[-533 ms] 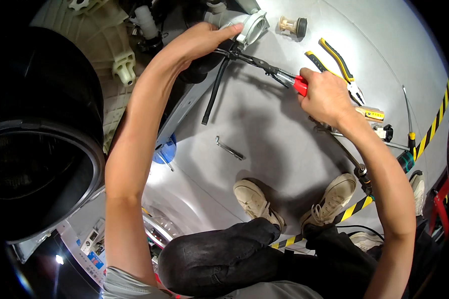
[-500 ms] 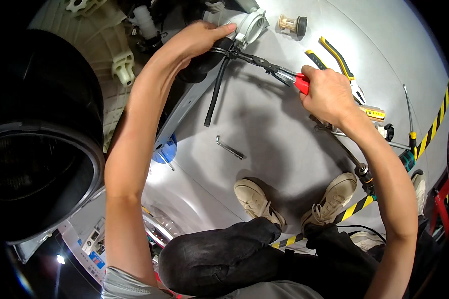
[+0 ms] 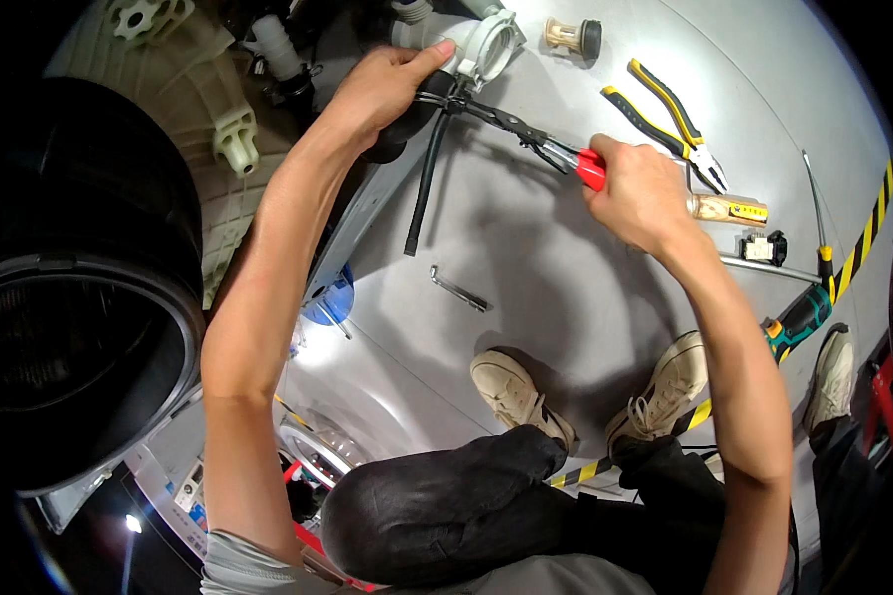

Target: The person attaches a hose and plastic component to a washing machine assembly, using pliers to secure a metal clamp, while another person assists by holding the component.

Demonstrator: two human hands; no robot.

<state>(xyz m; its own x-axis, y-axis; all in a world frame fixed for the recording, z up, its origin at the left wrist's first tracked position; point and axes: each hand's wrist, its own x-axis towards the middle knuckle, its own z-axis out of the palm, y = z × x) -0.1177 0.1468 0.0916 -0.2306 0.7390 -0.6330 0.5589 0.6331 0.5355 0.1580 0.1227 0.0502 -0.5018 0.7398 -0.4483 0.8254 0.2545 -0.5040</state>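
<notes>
My left hand is closed around the white plastic pump housing, its thumb lying along the top. In my right hand are long-nose pliers with red grips, partly hidden by my fingers. Their jaws reach the black fitting just below the housing, where what they grip is too small to make out. A thin black hose hangs down from that spot.
At left lies a large black drum gasket beside a cream plastic tub. Yellow-black pliers, a filter plug, a hammer, a screwdriver, a teal power tool and a socket wrench lie on the floor. Another person's shoe is at right.
My right hand and the red-gripped pliers shifted slightly left. The yellow-black pliers and hammer show more fully. The long-shafted tool by my right forearm is out of sight; another person's leg shows more.
</notes>
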